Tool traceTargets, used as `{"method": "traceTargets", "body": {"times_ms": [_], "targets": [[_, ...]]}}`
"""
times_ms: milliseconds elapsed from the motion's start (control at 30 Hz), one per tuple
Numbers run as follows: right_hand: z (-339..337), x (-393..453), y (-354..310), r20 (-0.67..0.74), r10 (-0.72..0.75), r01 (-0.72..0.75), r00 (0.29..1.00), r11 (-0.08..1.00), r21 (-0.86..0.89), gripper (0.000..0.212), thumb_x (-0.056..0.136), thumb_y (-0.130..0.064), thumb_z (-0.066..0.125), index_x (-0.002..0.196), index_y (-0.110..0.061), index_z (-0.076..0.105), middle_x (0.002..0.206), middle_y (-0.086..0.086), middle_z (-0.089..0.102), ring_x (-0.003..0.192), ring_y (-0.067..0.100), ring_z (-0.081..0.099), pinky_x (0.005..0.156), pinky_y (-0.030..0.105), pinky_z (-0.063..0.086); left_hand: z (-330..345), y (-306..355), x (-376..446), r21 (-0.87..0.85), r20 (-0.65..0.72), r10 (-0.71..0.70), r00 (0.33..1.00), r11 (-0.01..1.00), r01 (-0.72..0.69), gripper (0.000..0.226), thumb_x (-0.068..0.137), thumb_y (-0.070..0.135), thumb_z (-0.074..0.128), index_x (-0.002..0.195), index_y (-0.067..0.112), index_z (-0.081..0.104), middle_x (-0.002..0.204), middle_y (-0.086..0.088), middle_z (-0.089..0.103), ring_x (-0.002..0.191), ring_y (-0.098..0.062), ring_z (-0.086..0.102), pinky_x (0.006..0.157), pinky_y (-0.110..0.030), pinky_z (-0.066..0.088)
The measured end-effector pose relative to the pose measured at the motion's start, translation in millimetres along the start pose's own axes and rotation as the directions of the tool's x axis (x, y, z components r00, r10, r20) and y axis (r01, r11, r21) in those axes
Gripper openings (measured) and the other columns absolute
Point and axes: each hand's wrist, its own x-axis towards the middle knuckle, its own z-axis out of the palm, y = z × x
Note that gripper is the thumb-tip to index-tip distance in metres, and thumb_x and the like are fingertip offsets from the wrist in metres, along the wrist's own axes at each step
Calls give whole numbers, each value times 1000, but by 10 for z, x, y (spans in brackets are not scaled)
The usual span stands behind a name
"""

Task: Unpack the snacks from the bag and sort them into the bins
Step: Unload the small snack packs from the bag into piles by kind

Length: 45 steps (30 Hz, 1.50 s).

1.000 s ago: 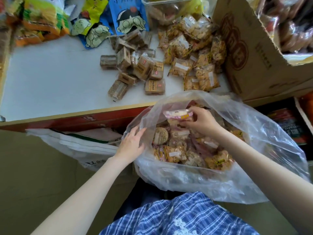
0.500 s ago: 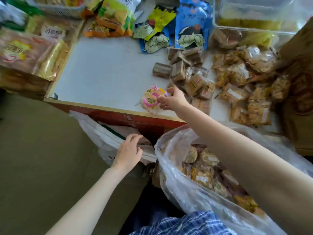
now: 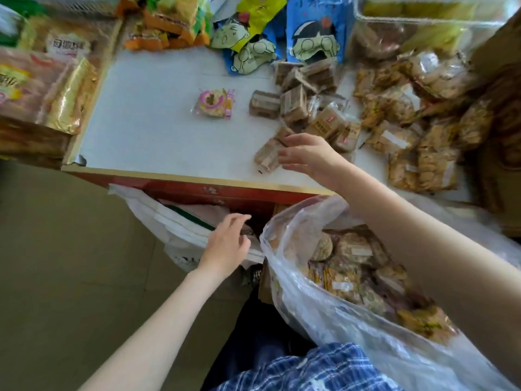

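A clear plastic bag full of wrapped snacks sits on my lap at the lower right. A pink-and-yellow round snack packet lies alone on the white table. To its right lie a pile of brown square snacks and a pile of golden snack packets. My right hand hovers over the table's front edge beside a brown snack, fingers relaxed, holding nothing. My left hand hangs open below the table edge, just left of the bag's rim.
Blue and yellow cartoon packets lie at the table's back. A clear bin stands at the back right, a cardboard box at the far right. Boxed snacks stack at the left. A white bag hangs under the table.
My right hand carried the pink snack packet from the bag to the table, let it go, and has drawn back toward the front edge. My left hand left the bag's rim.
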Motion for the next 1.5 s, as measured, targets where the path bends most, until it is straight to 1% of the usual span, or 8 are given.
{"method": "traceTargets", "body": {"times_ms": [233, 400, 567, 700, 867, 1067, 1233, 1500], "targets": [[-1158, -1119, 927, 29, 73, -61, 997, 952, -300, 24, 90, 7, 51, 108, -7, 60, 105, 14, 67, 82, 12, 64, 71, 17, 54, 296, 438, 106, 59, 126, 182, 975, 980, -191, 44, 94, 26, 50, 137, 32, 43, 151, 0, 24, 137, -23, 22, 111, -38, 24], [-1399, -926, 1838, -91, 144, -159, 985, 581, -798, 52, 88, -10, 58, 138, -10, 44, 140, 11, 47, 125, 23, 47, 95, 22, 37, 443, 574, 70, 105, 205, 209, 956, 966, -234, 48, 94, 26, 50, 140, 35, 38, 155, 1, 14, 141, -23, 15, 112, -37, 22], [-1153, -591, 2329, -162, 160, -199, 974, 252, -947, 75, 87, -34, 58, 147, -16, 17, 149, 14, 28, 138, 37, 21, 111, 42, 25, 426, 516, 42, 190, 198, 160, 967, 962, -198, 48, 96, 20, 47, 142, 29, 37, 155, 2, 16, 141, -20, 18, 110, -31, 24], [-1148, -664, 2271, -152, 181, -214, 972, 399, -892, 68, 81, -31, 69, 138, -12, 37, 131, 15, 53, 117, 33, 51, 93, 36, 46, 426, 459, 47, 207, 192, 119, 974, 965, -159, 48, 96, 20, 47, 143, 25, 37, 154, 2, 17, 140, -21, 21, 111, -33, 23], [-1420, -1132, 1632, -6, 165, -156, 986, 919, -361, 29, 83, -10, 69, 111, -10, 63, 96, 2, 66, 76, 4, 61, 63, 17, 49, 471, 458, 60, 133, 155, 124, 980, 981, -145, 47, 96, 20, 48, 142, 22, 39, 153, 2, 21, 139, -19, 23, 109, -33, 27], [-1284, -1197, 834, 103, 5, 22, 995, 966, -258, 22, 80, -12, 70, 102, -9, 66, 97, 1, 71, 85, 7, 65, 78, 20, 51, 305, 389, 24, -28, -30, 123, 992, 992, -124, 38, 95, 14, 47, 133, 16, 49, 142, -2, 37, 127, -18, 41, 103, -32, 37], [-696, -512, 456, -13, 11, -14, 1000, 950, -312, 43, 80, -19, 74, 116, -4, 56, 94, 11, 68, 58, 6, 60, 49, 17, 45, 33, 81, 24, -101, -138, -18, 990, 995, 4, 40, 95, 10, 46, 134, 15, 47, 135, -5, 44, 108, -16, 52, 83, -25, 39], [689, 646, 56, -107, 70, -91, 992, 975, -201, 24, 83, -21, 71, 77, -9, 51, 67, 8, 53, 50, 16, 49, 48, 27, 46, -184, -371, -111, -248, -86, -161, 983, 959, 135, 41, 97, 10, 42, 137, 15, 41, 130, -3, 48, 100, -13, 54, 89, -28, 46]]}}
